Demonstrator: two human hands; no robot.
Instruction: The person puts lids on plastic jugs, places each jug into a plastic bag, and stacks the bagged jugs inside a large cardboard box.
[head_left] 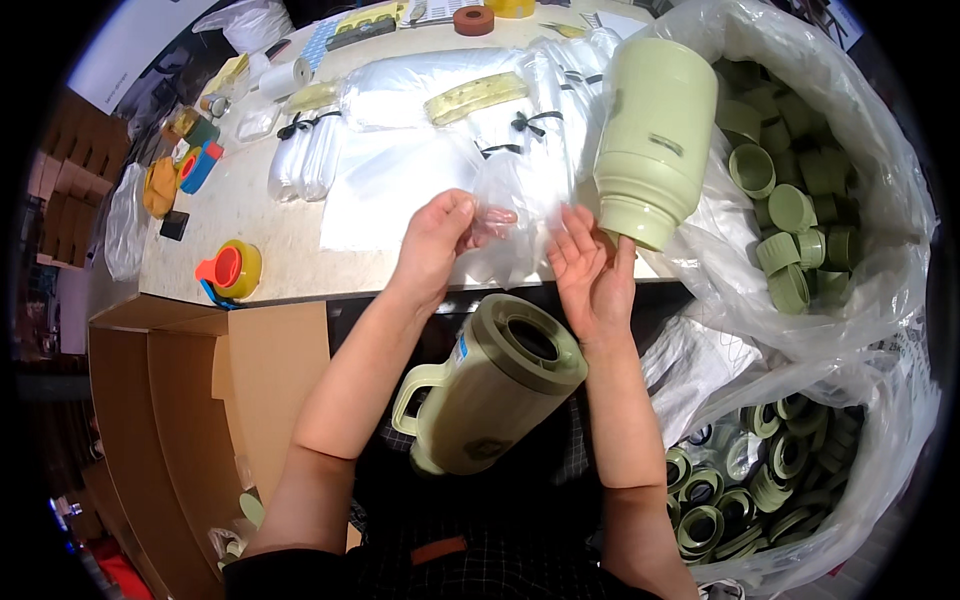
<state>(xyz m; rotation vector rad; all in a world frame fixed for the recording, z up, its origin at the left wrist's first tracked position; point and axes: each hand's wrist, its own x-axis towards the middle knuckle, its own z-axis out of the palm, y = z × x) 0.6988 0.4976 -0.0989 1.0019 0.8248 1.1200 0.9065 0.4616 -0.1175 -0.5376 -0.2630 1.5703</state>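
A thin clear plastic bag (505,225) hangs over the table's front edge, pinched between the thumb and fingers of my left hand (440,235). Beside it, my right hand (590,265) is open, palm up, fingers spread close to the bag's blurred edge. My right thumb is by the stepped near end of a pale green flask body (655,130); I cannot tell whether they touch. Below my hands, a pale green vacuum jug (490,405) with a side handle and an open ring-shaped top rests tilted on my lap, between my forearms.
A large clear sack (870,150) of green cups (790,208) stands at the right. Below it, another sack (890,385) holds green rings (700,527). An open cardboard box (280,370) stands at the left. Bundled plastic bags (305,160) and tape dispensers (235,270) lie on the table.
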